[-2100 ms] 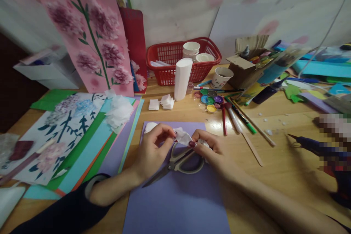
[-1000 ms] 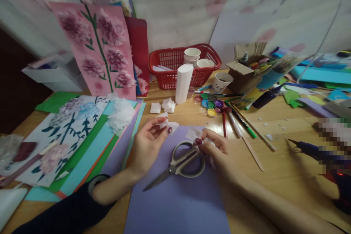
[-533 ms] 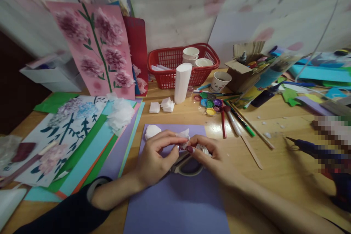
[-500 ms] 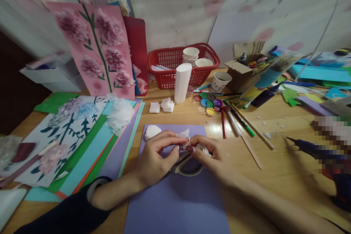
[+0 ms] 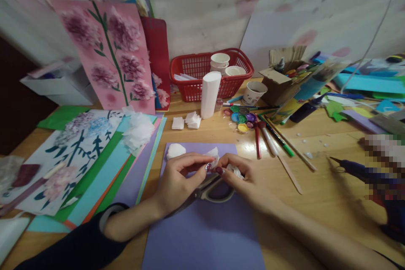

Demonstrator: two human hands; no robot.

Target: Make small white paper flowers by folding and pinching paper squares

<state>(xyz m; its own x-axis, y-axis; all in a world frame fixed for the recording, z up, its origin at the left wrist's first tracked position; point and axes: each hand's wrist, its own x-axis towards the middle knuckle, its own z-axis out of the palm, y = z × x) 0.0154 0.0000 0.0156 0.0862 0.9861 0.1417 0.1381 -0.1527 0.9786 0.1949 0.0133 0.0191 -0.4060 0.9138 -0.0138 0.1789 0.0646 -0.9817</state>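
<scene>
My left hand [image 5: 177, 181] and my right hand [image 5: 243, 177] meet over a purple sheet of paper [image 5: 205, 236], their fingertips pinching a small piece of white tissue paper [image 5: 214, 157] between them. More crumpled white tissue shows under the fingers of my right hand. Grey-handled scissors [image 5: 211, 192] lie closed on the purple sheet just below both hands, partly hidden by them. A small white tissue piece [image 5: 175, 150] lies on the sheet's far left corner.
Stacked coloured papers with flower artwork [image 5: 79, 152] lie left. Behind stand a red basket [image 5: 196, 71] with cups, a white paper roll [image 5: 210, 94], tissue squares [image 5: 186, 121], a paint palette [image 5: 242, 116] and pens [image 5: 268, 135]. A glue gun [image 5: 357, 171] lies right.
One second ago my hands were apart, each with its own tissue piece; they have come together over the scissors and now pinch the tissue jointly, barely shifting in the last half second.
</scene>
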